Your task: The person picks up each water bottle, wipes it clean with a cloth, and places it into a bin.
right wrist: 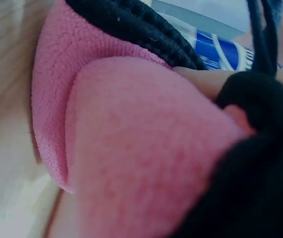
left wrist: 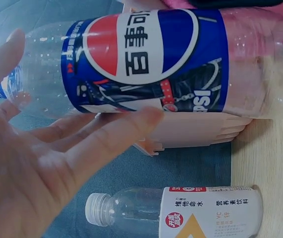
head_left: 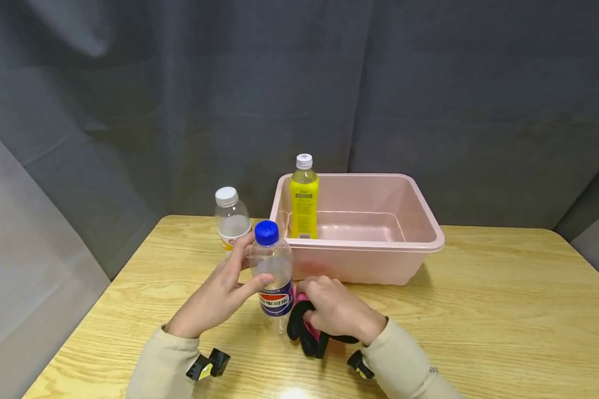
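Clear plastic bottle with blue screw cap and blue-red-white label (head_left: pixel 277 303) — left of the middle of the pale wood-grain tabletop (head_left: pixel 499 310).

Pale pink rectangular plastic tub (head_left: pixel 364 263): near the tabletop's far edge, about the middle.

Blue-capped bottle: before the tub's left end. Left hand (head_left: pixel 219 296) spread about it, thumb to the near side, fingers fairly straight on the far left — seemingly a loose steadying hold, since a light, tall bottle tips easily. Whether its base touches the wood cannot be told.

Yellow-labelled plastic bottle with white cap (head_left: pixel 304 210): upright inside the tub's left end, whose walls probably keep it in place.

Clear plastic bottle with white cap and white-orange label (head_left: pixel 234 224): upright, toward the tabletop's far left corner.

Pink-and-black plush fabric item (head_left: pixel 308 338): just right of the blue-capped bottle; pinched in the right hand (head_left: pixel 336 307), bunched presumably because it is limp.

Orientation, blue-capped bottle: long axis near vertical, cap up, logo toward the person.
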Tool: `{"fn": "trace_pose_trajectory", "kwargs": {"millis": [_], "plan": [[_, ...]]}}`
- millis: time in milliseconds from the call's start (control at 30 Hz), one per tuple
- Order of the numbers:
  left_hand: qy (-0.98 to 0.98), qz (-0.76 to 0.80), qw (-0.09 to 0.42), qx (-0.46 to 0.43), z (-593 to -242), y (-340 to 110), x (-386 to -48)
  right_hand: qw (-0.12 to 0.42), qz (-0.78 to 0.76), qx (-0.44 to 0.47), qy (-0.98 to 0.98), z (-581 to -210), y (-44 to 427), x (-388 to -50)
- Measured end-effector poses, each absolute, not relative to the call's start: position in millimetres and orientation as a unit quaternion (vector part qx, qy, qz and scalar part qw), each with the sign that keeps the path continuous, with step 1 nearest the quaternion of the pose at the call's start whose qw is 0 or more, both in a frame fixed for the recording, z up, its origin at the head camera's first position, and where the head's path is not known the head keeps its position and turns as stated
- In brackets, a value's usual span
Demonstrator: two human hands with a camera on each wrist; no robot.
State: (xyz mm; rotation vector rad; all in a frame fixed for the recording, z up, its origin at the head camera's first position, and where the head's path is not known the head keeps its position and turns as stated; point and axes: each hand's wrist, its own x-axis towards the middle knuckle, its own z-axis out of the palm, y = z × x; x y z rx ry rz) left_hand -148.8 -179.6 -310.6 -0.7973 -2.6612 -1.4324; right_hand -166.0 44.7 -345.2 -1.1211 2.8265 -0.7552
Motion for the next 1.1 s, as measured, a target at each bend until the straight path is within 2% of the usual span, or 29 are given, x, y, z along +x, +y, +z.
{"fn": "trace_pose_trajectory", "kwargs": {"millis": [167, 433, 600, 933, 1100], "plan": [[-0.854, -0.455, 0.005, -0.252, -310, -179, -149, -0.043, -0.277, -0.343, 0.896, -329, 50, -160], [-0.855, -0.457, 0.001, -0.247, -310, -181, -149, -0.247, -0.38, -0.386, 0.804, -300, 60, -147], [-0.857, -0.45, 0.01, -0.251, -310, -180, -149, -0.325, -0.442, -0.398, 0.735, -292, 59, -144], [-0.86, -0.441, 0.02, -0.254, -310, -181, -149, -0.33, -0.45, -0.398, 0.728, -291, 58, -143], [-0.856, -0.446, 0.019, -0.262, -311, -181, -149, -0.299, -0.426, -0.397, 0.756, -292, 60, -143]]}}
